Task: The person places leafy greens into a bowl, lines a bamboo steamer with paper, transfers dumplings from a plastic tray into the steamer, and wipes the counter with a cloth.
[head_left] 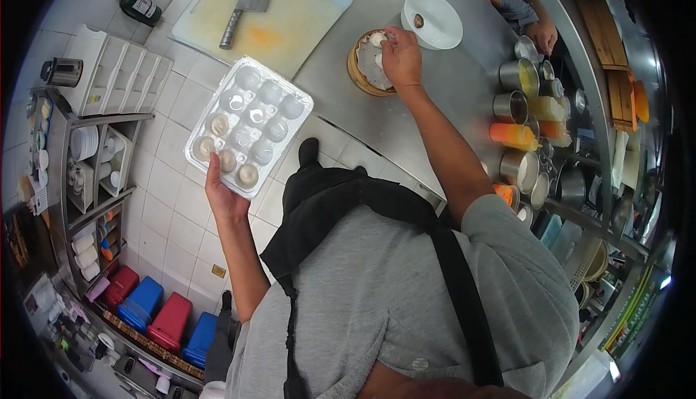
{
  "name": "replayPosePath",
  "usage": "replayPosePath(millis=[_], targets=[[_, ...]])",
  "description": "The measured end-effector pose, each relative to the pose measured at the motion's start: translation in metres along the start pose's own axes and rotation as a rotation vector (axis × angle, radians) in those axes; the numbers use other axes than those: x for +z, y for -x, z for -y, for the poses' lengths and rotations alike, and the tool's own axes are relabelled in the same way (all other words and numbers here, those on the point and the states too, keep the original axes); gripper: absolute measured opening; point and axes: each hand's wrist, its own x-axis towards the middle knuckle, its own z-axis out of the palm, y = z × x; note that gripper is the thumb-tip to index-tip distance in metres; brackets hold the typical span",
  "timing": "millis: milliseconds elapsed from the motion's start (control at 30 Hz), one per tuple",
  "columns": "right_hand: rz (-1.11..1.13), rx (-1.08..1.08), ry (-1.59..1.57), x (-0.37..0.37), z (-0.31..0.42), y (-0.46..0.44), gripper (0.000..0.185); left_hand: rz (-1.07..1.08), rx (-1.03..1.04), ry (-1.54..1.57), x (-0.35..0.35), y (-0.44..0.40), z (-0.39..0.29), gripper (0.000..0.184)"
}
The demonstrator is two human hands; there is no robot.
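My left hand [228, 199] grips the near edge of a clear plastic tray [240, 136] with round cups, thumb on top. Several pale dumplings [247, 175] sit in cups at its near and left side; the other cups hold none. On the steel table my right hand [402, 58] reaches over a round bamboo steamer [353, 72] lined with paper. Its fingers are closed at a white dumpling [378, 38] near the steamer's far rim. Another white piece shows beside the fingers, partly covered by the hand.
A cleaver [250, 0] lies on a cutting board [304, 0] at the far left of the table. Beside the steamer stands a white bowl [442, 25] with a small brown piece inside. Metal pots [518, 167] and sauce bottles [513, 136] line the right. Another person's hand [542, 35] rests beyond.
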Motion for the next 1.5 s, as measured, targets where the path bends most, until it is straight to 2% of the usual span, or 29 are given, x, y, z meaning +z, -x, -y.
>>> replayPosePath(millis=[67,133,233,367,433,467,533,667,733,867,967,1033,1167,1267,1333,1400,1500], targets=[[-0.016,0.041,0.005,0.001,-0.002,0.0,0.033,0.004,0.004,0.004,0.002,0.0,0.0,0.057],[0.116,0.142,0.155,0.004,-0.002,0.0,0.035,0.002,0.003,0.007,0.001,-0.001,0.001,0.057],[0.094,0.21,0.159,0.009,0.007,-0.001,0.037,0.0,-0.006,0.004,0.001,-0.003,0.0,0.056],[0.056,0.185,0.16,0.015,0.01,0.0,0.038,-0.009,-0.007,-0.009,0.003,-0.004,0.001,0.057],[-0.023,0.002,0.163,0.024,0.004,0.0,0.039,-0.001,-0.014,-0.005,0.0,-0.005,0.001,0.057],[-0.023,0.0,0.162,0.023,0.005,-0.001,0.039,0.007,-0.02,-0.003,-0.001,-0.005,0.001,0.056],[0.05,0.082,0.105,0.02,0.008,-0.003,0.037,0.007,-0.021,0.003,-0.003,-0.006,0.002,0.056],[0.05,0.125,0.082,0.018,0.014,-0.012,0.033,0.01,-0.03,0.013,-0.006,-0.006,0.002,0.056],[0.107,0.232,0.107,0.013,0.021,-0.015,0.029,0.003,-0.025,0.012,-0.004,-0.005,0.002,0.056],[0.129,0.244,0.184,-0.002,0.025,-0.013,0.027,-0.008,-0.016,0.033,-0.004,-0.004,0.001,0.055],[0.149,0.182,0.252,-0.006,-0.003,-0.009,0.029,-0.006,-0.01,0.029,-0.002,-0.001,0.001,0.055],[0.135,0.006,0.306,-0.012,-0.009,-0.005,0.032,-0.004,-0.01,0.02,-0.003,-0.002,0.001,0.055],[0.1,-0.03,0.339,-0.017,0.011,0.0,0.035,-0.014,-0.026,0.021,-0.004,-0.006,0.0,0.056],[0.165,0.003,0.461,-0.016,0.012,-0.003,0.037,0.021,-0.021,-0.01,0.0,-0.006,-0.001,0.057],[0.082,-0.159,0.499,-0.012,0.002,-0.006,0.041,0.062,-0.035,0.017,0.005,-0.008,0.0,0.056],[0.022,-0.185,0.306,-0.026,0.025,-0.006,0.042,0.115,-0.004,0.005,0.004,-0.013,0.003,0.055],[-0.029,-0.233,0.172,-0.074,0.113,0.011,0.039,0.157,-0.002,0.019,0.044,-0.005,0.003,0.054]])
